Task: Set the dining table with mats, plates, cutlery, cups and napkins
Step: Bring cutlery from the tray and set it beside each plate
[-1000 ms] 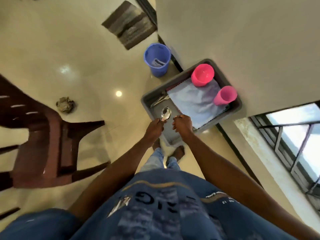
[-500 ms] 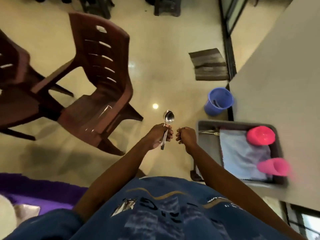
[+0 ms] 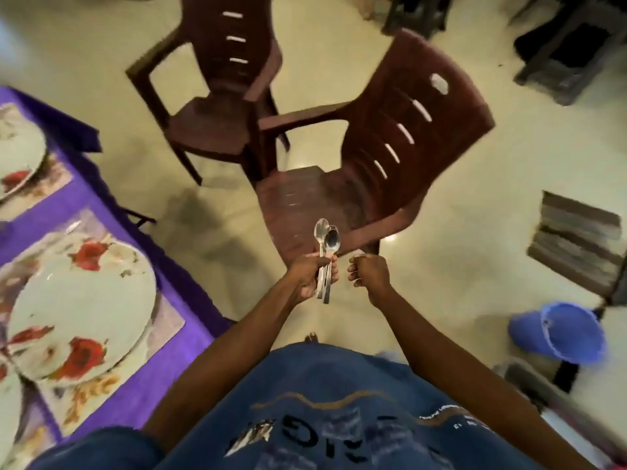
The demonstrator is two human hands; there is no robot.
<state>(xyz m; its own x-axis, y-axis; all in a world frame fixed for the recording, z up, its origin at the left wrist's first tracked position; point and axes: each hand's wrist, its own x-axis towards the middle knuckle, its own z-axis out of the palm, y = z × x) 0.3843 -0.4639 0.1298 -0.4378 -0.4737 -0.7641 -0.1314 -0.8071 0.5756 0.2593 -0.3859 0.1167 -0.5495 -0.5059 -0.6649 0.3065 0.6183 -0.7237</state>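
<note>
Left hand (image 3: 310, 274) grips spoons (image 3: 325, 256), bowls toward 12 o'clock, handles toward 6. Right hand (image 3: 368, 273) fisted, holding nothing. Table edge (image 3: 190, 283) at 9 o'clock; chair (image 3: 366, 178) ahead.

My left hand (image 3: 310, 274) wraps the middle of the spoons (image 3: 326, 247), so that part of their handles is hidden and I cannot count them for certain. My right hand (image 3: 368, 274) is curled inward; I cannot tell whether anything sits inside it. Left of the spoons, the table (image 3: 149, 385) runs off the picture's edge, and the plates (image 3: 81, 310) on it are smeared by blur, the farthest ones cut off. Right of the spoons, the blue bucket (image 3: 559, 334) is blurred, its contents unreadable.
</note>
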